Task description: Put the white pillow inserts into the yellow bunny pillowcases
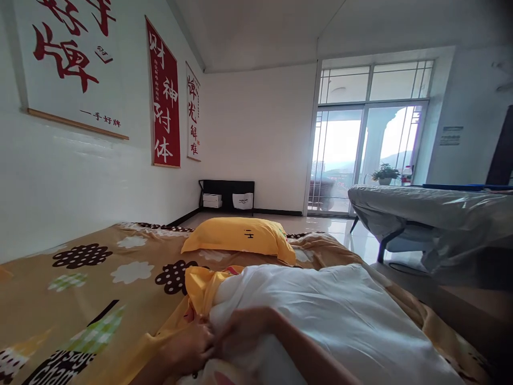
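Two hands (192, 343), three hanging scrolls (165, 99) — one plump yellow pillow (230, 235), one potted plant (385, 172)

You have plain white fabric (320, 299) before you, shading to grey in its folds, and yellow cloth (199, 286) with patches of red. Your pillow (236, 235) is yellow too, bearing a small dark print and a touch of green at its right end. Your bedsheet (140, 305) is tan, patterned with white clouds, dark brown shapes dotted white, green-and-white checks and black patches lettered in white. To your left, the large hanging (76, 69) shows red characters on white; the narrower banner (165, 101), white on red.
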The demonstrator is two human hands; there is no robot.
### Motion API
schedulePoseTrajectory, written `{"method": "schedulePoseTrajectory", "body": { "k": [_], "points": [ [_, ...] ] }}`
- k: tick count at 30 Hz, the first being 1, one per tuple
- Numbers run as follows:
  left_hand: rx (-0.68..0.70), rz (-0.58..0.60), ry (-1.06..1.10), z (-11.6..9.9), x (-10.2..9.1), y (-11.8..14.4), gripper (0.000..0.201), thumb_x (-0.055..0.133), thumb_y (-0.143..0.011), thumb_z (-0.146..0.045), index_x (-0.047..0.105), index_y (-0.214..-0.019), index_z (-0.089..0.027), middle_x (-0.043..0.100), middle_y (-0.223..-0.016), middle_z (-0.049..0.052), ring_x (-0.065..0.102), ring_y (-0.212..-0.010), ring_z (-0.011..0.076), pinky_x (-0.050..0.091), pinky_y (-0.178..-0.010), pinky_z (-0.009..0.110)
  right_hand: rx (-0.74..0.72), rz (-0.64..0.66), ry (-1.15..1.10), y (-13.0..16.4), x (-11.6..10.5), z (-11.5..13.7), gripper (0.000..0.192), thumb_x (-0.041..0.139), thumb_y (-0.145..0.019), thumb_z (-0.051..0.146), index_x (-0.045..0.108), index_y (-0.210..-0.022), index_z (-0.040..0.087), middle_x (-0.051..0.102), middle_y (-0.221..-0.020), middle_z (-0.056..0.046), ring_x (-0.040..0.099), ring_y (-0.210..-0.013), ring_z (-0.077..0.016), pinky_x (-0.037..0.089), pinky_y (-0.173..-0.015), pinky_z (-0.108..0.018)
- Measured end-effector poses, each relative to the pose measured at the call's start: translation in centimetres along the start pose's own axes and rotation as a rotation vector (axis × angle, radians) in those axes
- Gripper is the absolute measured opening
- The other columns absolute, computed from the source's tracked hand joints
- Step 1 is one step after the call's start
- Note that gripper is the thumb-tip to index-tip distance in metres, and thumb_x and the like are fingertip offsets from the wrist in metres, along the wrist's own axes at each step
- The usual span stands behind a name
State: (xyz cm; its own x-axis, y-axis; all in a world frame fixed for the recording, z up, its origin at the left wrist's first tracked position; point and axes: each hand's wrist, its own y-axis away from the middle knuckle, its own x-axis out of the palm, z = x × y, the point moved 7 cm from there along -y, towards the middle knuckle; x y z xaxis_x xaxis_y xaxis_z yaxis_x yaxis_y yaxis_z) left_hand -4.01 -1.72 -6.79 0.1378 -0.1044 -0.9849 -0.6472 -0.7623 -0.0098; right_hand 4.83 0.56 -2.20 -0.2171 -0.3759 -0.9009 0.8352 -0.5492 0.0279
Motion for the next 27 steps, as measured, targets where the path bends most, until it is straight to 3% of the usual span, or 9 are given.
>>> {"method": "schedulePoseTrajectory", "body": {
  "k": [2,6,10,12,14,17,21,24,27],
  "points": [
    [0.009,0.037,-0.039,-0.4,-0.1,0.1,0.021,0.05,-0.085,-0.029,0.067,-0.078,-0.02,0.07,-0.091,0.004,0.06,-0.095,0.0208,0.037,-0.099,0.038,0.022,0.021,0.067,-0.2,-2.6,-1.2,0.032,0.059,-0.086,0.038,0.067,-0.114,0.023,0.072,-0.102,0.003,0.064,-0.093,-0.0133,0.049,-0.083,-0.02],
    [0.011,0.015,-0.051,-0.5,-0.9,-0.3,0.015,0.054,-0.079,-0.026,0.066,-0.072,-0.021,0.07,-0.088,0.003,0.058,-0.092,0.0213,0.038,-0.099,0.039,0.242,-0.214,0.503,-0.6,-7.6,-5.2,0.066,0.074,-0.073,0.039,0.053,-0.134,0.025,0.058,-0.132,-0.012,0.052,-0.121,-0.0288,0.037,-0.103,-0.044],
    [-0.033,-0.117,0.072,0.3,-3.6,-1.8,0.021,0.045,-0.082,-0.024,0.067,-0.083,-0.024,0.068,-0.092,0.001,0.057,-0.092,0.0182,0.039,-0.098,0.034,0.374,-0.189,0.624,-1.6,-4.0,-8.0,0.068,0.065,-0.079,0.052,0.047,-0.139,0.026,0.066,-0.117,-0.015,0.061,-0.107,-0.0305,0.041,-0.099,-0.05],
    [-0.122,-0.289,0.086,1.6,-5.6,-3.0,0.031,0.038,-0.084,-0.02,0.063,-0.102,-0.023,0.065,-0.105,0.004,0.055,-0.101,0.0188,0.038,-0.098,0.035,0.407,-0.208,0.648,-2.2,-1.3,-8.5,0.059,0.056,-0.088,0.042,0.044,-0.142,0.021,0.067,-0.114,-0.019,0.063,-0.105,-0.03,0.043,-0.097,-0.05],
    [-0.267,-0.366,0.026,3.7,-6.5,-4.7,0.042,0.04,-0.081,-0.017,0.055,-0.119,-0.021,0.058,-0.122,0.008,0.05,-0.115,0.0225,0.036,-0.1,0.039,0.382,-0.272,0.711,-2.8,0.6,-8.6,0.053,0.049,-0.092,0.032,0.042,-0.143,0.02,0.067,-0.112,-0.019,0.064,-0.104,-0.0287,0.045,-0.096,-0.048],
    [-0.445,-0.24,-0.017,7.4,-5.3,-7.6,0.058,0.049,-0.072,-0.014,0.048,-0.131,-0.017,0.052,-0.134,0.013,0.048,-0.125,0.0287,0.036,-0.102,0.042,0.281,-0.372,0.825,-3.0,1.8,-8.7,0.05,0.049,-0.092,0.03,0.044,-0.141,0.025,0.071,-0.103,-0.015,0.067,-0.095,-0.0264,0.051,-0.088,-0.043],
    [-0.573,-0.197,0.087,11.0,-3.1,-9.5,0.054,0.043,-0.075,-0.008,0.051,-0.128,-0.013,0.063,-0.123,0.014,0.058,-0.116,0.0251,0.044,-0.094,0.034,0.215,-0.362,0.888,-2.6,2.5,-9.2,0.043,0.048,-0.092,0.026,0.049,-0.135,0.028,0.073,-0.085,-0.009,0.07,-0.078,-0.0236,0.055,-0.071,-0.037],
    [-0.622,-0.26,0.135,11.9,-2.0,-9.5,0.05,0.038,-0.082,-0.013,0.049,-0.131,-0.013,0.062,-0.125,0.013,0.058,-0.117,0.0217,0.043,-0.094,0.029,0.236,-0.29,0.834,-3.3,2.9,-9.3,0.04,0.047,-0.091,0.023,0.054,-0.129,0.031,0.073,-0.08,-0.008,0.07,-0.068,-0.0249,0.053,-0.058,-0.035],
    [-0.594,-0.303,0.184,11.7,-0.9,-9.5,0.047,0.038,-0.087,-0.023,0.05,-0.132,-0.017,0.062,-0.128,0.01,0.057,-0.118,0.0192,0.041,-0.097,0.026,0.281,-0.235,0.721,-5.3,2.7,-9.5,0.034,0.049,-0.087,0.02,0.063,-0.117,0.029,0.073,-0.084,-0.008,0.07,-0.072,-0.0258,0.054,-0.06,-0.037]
  ]
}}
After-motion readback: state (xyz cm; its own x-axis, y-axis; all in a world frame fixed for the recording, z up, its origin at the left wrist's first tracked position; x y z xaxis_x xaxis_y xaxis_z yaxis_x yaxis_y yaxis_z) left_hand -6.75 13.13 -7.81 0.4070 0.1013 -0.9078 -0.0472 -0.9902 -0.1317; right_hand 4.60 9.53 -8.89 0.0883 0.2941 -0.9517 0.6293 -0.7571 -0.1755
